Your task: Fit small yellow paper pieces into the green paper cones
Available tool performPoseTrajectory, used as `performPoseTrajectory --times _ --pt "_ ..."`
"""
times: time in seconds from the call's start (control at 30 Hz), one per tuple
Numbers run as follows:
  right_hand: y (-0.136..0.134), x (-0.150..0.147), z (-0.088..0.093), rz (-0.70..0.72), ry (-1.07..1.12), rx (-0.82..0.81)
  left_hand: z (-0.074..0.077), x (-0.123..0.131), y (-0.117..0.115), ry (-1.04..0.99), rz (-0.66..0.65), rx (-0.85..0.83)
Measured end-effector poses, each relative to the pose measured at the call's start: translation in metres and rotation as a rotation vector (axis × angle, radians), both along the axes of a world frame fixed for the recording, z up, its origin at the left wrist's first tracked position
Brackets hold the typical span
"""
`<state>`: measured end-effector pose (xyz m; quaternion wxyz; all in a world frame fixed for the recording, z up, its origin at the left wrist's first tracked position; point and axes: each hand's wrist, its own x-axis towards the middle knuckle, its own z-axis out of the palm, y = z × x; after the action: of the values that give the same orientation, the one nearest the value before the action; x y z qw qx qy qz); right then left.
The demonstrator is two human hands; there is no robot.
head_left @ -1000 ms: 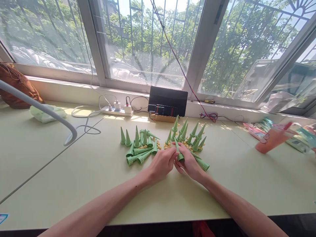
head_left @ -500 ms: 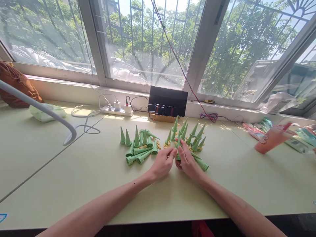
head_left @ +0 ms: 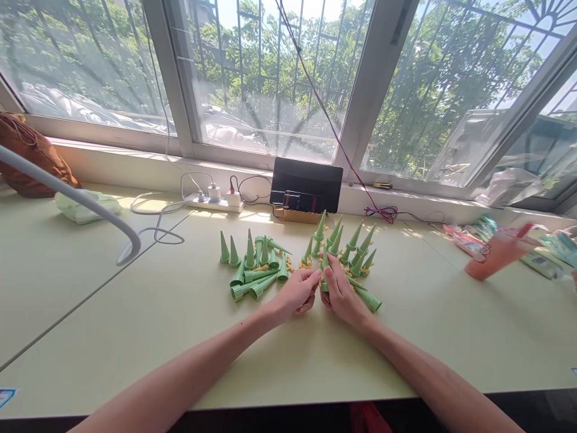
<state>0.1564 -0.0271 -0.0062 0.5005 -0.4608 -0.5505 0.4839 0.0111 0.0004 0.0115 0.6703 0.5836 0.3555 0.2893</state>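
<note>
My right hand (head_left: 341, 290) is closed round a green plastic cone-shaped spike (head_left: 325, 273), which points upward with its wider end low in the fingers. Close beside it, my left hand (head_left: 301, 291) is pinched, thumb against forefinger, at the spike's left side. Whatever is between those fingertips is too small to make out. Left of the hands lies a group of green spikes (head_left: 261, 285), some upright and some on their sides. Beyond my right hand stand several more green spikes (head_left: 354, 237) with small yellow pieces (head_left: 364, 272) among them. One spike (head_left: 369, 299) lies by my right wrist.
A black tablet (head_left: 306, 180) leans at the back with a phone (head_left: 303, 202) before it. A power strip (head_left: 215, 204) and white cables sit to its left. A pink drink cup (head_left: 496, 255) tilts at the right. A grey curved bar (head_left: 72, 195) crosses the left side.
My left hand has shifted slightly left and turned a little, its lower fingers now showing more. The spike in my right hand is tilted slightly differently.
</note>
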Motion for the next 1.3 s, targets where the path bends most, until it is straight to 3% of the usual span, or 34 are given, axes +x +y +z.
performPoseTrajectory --times 0.07,0.23,0.57,0.97,1.3 --pt "0.0 -0.002 0.003 0.005 -0.036 0.036 0.0 0.0 0.0 0.056 0.031 0.151" --pt "-0.001 -0.002 0.008 0.041 0.017 0.042 -0.003 -0.004 0.002 0.199 0.153 0.726" --pt "0.0 -0.001 0.013 0.063 0.158 -0.008 -0.007 -0.017 0.01 0.442 0.014 1.252" --pt "0.003 0.001 0.008 0.125 0.246 -0.091 -0.006 -0.022 0.02 0.54 0.027 1.588" --pt "-0.002 -0.002 0.012 0.135 0.246 -0.068 -0.015 -0.019 0.022 0.538 0.044 1.614"
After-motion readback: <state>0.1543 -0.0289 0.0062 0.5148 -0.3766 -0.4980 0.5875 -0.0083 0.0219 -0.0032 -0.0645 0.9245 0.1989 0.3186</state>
